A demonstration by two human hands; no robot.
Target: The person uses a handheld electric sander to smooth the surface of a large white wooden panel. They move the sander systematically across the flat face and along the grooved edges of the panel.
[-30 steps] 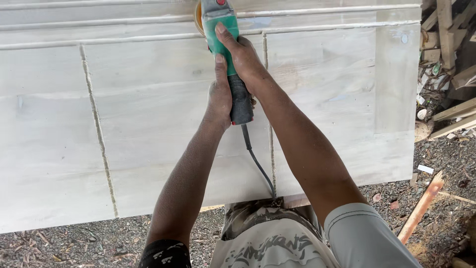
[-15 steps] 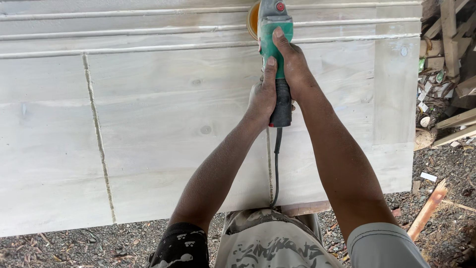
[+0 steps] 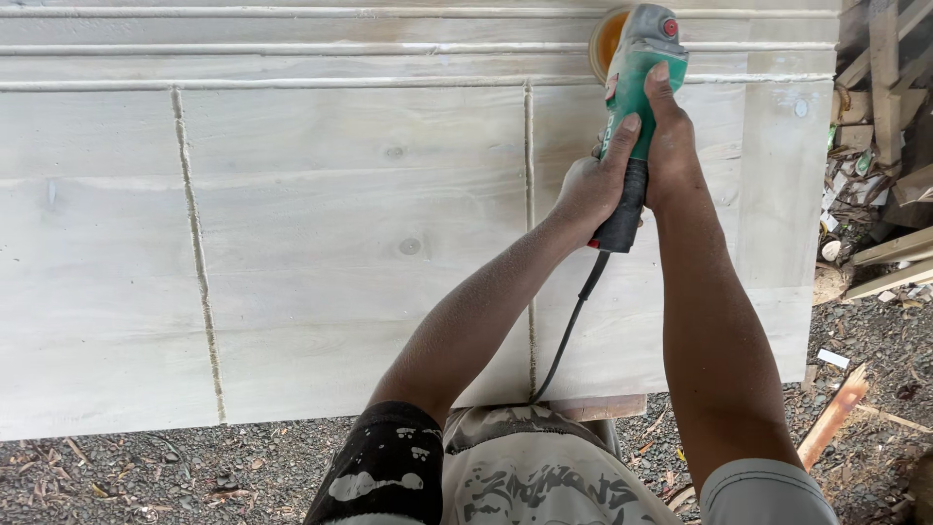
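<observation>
Both forearms are bare, dusted with fine pale powder. The left arm wears a black sleeve [image 3: 389, 467] smeared with white paint blotches. Beside that sleeve, the shirt front [image 3: 544, 476] is grey-beige with dark scrawled graphics; farther across, the right sleeve [image 3: 768, 496] is plain grey.

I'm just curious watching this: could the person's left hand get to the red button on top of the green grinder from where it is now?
Probably yes. The left hand grips the green grinder low on its body, and the red button sits uncovered near the top. The right hand lies alongside, its fingertips ending below the button, so sliding up looks unobstructed.
</observation>
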